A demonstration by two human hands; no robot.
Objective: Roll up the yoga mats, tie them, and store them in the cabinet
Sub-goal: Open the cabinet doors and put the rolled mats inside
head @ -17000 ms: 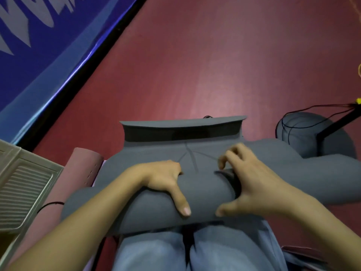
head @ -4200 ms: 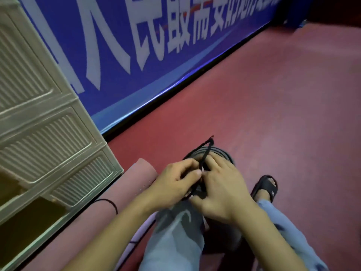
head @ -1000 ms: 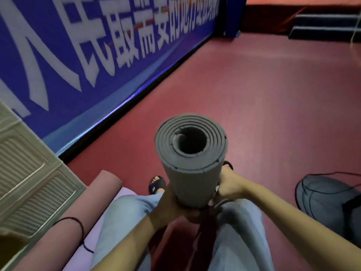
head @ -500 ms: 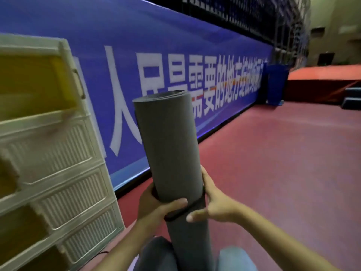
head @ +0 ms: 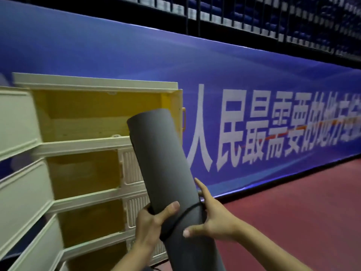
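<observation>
Both hands, left hand [head: 151,222] and right hand [head: 212,218], grip the tied mat [head: 166,165], its long axis tilting up-left toward the open cabinet [head: 93,143].

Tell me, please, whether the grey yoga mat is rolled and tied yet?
Rolled and tied. The grey yoga mat is a tight cylinder with a black cord looped around it, gripped by the left hand and right hand.

A long blue banner [head: 254,79] with large white characters [head: 273,137] runs along the wall, a thin orange streak crossing some of the characters. Above it stands a dark railing with rows of blurred blue seats [head: 273,14]. A red floor [head: 302,212] stretches below the banner to the right.
</observation>
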